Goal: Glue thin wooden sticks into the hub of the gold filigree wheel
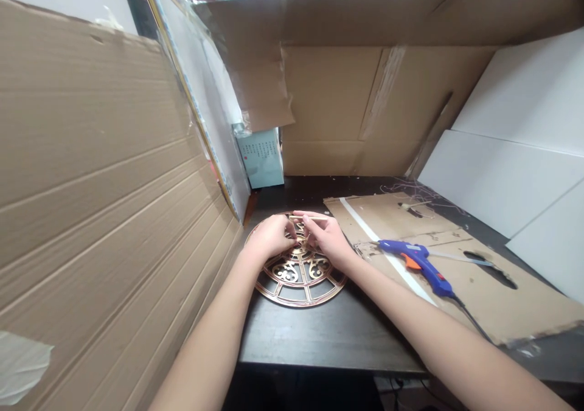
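While R hand [329, 236] pinches a thin stick [314, 218], L hand [271, 236] bends over the openwork disc [298, 257] (L grip: can't tell), which lies on dark table [319, 341], w/ glue gun [429, 272] nearby.

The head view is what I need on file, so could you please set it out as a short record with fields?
Left hand: left hand over the panel, fingertips near its middle; grip unclear
Right hand: right hand holding a thin stick above the panel
Workpiece: round openwork panel, lying on the dark tabletop
Tool: blue glue gun with orange trigger, lying on a cardboard sheet
Background: light blue box
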{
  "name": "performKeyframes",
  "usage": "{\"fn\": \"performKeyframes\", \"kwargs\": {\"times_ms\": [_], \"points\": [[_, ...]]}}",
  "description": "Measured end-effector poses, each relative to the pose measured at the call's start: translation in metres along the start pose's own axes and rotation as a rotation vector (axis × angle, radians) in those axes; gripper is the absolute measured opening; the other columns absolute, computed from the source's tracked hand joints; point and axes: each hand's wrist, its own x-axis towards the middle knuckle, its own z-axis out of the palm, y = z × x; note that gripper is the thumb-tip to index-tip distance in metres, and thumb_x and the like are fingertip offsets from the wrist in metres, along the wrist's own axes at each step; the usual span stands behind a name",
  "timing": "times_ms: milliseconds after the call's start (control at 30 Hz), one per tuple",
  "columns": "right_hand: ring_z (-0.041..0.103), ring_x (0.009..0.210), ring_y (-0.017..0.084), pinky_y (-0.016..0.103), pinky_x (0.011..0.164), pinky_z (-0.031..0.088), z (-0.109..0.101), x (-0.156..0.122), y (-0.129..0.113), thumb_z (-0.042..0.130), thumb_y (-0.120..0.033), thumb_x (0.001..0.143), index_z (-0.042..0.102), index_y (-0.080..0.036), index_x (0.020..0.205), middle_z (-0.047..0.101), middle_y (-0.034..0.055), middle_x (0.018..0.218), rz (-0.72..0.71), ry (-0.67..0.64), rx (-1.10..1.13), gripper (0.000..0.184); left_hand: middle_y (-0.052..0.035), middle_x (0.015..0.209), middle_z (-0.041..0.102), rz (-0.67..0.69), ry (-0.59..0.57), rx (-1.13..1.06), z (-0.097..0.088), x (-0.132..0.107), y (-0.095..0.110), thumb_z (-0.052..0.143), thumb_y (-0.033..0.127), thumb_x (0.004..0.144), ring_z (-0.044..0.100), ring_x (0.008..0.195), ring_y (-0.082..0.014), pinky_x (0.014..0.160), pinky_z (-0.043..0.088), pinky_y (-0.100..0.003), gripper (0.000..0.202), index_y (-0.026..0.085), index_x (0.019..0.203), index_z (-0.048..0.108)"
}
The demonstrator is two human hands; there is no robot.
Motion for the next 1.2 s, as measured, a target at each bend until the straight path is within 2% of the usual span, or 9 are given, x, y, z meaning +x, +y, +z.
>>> {"fn": "performKeyframes", "kwargs": {"times_ms": [133, 200, 367, 433, 533, 633, 733, 1033, 1200], "points": [[0.037, 0.047, 0.01, 0.025, 0.045, 0.031, 0.001, 0.002, 0.005, 0.07, -0.059, 0.086, 0.079, -0.014, 0.116, 0.056, -0.0022, 0.061, 0.016, -0.012, -0.004, 0.055, -0.0064, 0.111, 0.074, 0.012, -0.001, 0.006, -0.001, 0.001, 0.001, 0.071, 0.041, 0.095, 0.07, 0.105, -0.0226, 0.097, 0.057, -0.046, 0.024, 0.018, 0.101, 0.073], [0.037, 0.046, 0.009, 0.025, 0.045, 0.031, 0.0, 0.004, 0.009, 0.069, -0.059, 0.087, 0.079, -0.013, 0.117, 0.061, -0.0006, 0.064, 0.018, -0.003, -0.02, 0.056, -0.0068, 0.113, 0.074, 0.008, -0.006, 0.005, -0.001, 0.001, 0.0, 0.071, 0.04, 0.095, 0.069, 0.108, -0.023, 0.099, 0.056, -0.047, 0.023, 0.018, 0.103, 0.072], [0.049, 0.051, 0.013, 0.026, 0.048, 0.038, -0.001, 0.005, 0.015, 0.066, -0.055, 0.089, 0.078, -0.01, 0.117, 0.069, 0.0039, 0.068, -0.014, 0.024, -0.103, 0.054, -0.0063, 0.11, 0.073, -0.015, -0.014, 0.026, 0.001, 0.002, -0.001, 0.071, 0.04, 0.095, 0.069, 0.104, -0.0225, 0.096, 0.058, -0.046, 0.024, 0.018, 0.105, 0.072], [0.059, 0.058, 0.017, 0.028, 0.053, 0.045, -0.001, 0.005, 0.015, 0.064, -0.051, 0.091, 0.078, -0.009, 0.117, 0.071, 0.0054, 0.069, -0.043, 0.03, -0.141, 0.051, -0.0061, 0.11, 0.073, -0.015, -0.012, 0.036, 0.001, 0.001, -0.001, 0.071, 0.039, 0.095, 0.07, 0.102, -0.0221, 0.095, 0.058, -0.045, 0.024, 0.018, 0.105, 0.072], [0.071, 0.08, 0.023, 0.032, 0.068, 0.055, 0.0, 0.004, 0.014, 0.063, -0.044, 0.093, 0.08, -0.011, 0.113, 0.078, 0.01, 0.083, -0.085, 0.048, -0.202, 0.042, -0.0066, 0.113, 0.073, -0.009, -0.011, 0.04, 0.001, 0.001, -0.001, 0.071, 0.039, 0.095, 0.069, 0.106, -0.0226, 0.097, 0.057, -0.046, 0.023, 0.018, 0.105, 0.072], [0.074, 0.098, 0.027, 0.037, 0.084, 0.057, -0.001, 0.003, 0.013, 0.063, -0.038, 0.093, 0.08, -0.014, 0.11, 0.081, 0.0128, 0.102, -0.109, 0.071, -0.253, 0.034, -0.007, 0.115, 0.073, -0.008, -0.011, 0.035, 0.001, 0.002, -0.001, 0.071, 0.039, 0.095, 0.068, 0.11, -0.0235, 0.1, 0.056, -0.047, 0.024, 0.018, 0.106, 0.072], [0.075, 0.103, 0.027, 0.038, 0.09, 0.057, -0.001, 0.003, 0.011, 0.062, -0.035, 0.094, 0.08, -0.016, 0.11, 0.08, 0.0133, 0.115, -0.12, 0.089, -0.285, 0.031, -0.0069, 0.114, 0.073, -0.012, -0.009, 0.03, 0.002, 0.003, -0.002, 0.071, 0.04, 0.095, 0.069, 0.109, -0.0235, 0.1, 0.056, -0.048, 0.024, 0.018, 0.106, 0.072], [0.075, 0.099, 0.025, 0.036, 0.088, 0.057, 0.0, 0.002, 0.007, 0.062, -0.033, 0.093, 0.081, -0.014, 0.106, 0.081, 0.0129, 0.112, -0.122, 0.103, -0.281, 0.029, -0.007, 0.114, 0.074, -0.019, -0.006, 0.016, 0.0, 0.002, 0.0, 0.072, 0.039, 0.094, 0.069, 0.11, -0.0237, 0.101, 0.056, -0.048, 0.024, 0.018, 0.105, 0.072], [0.072, 0.084, 0.023, 0.031, 0.07, 0.055, -0.001, 0.001, 0.004, 0.062, -0.04, 0.093, 0.08, -0.014, 0.105, 0.079, 0.0106, 0.091, -0.107, 0.093, -0.241, 0.034, -0.0068, 0.113, 0.074, -0.021, -0.008, 0.013, -0.002, 0.001, 0.003, 0.072, 0.039, 0.094, 0.069, 0.109, -0.0235, 0.101, 0.056, -0.048, 0.024, 0.018, 0.105, 0.072]]}}
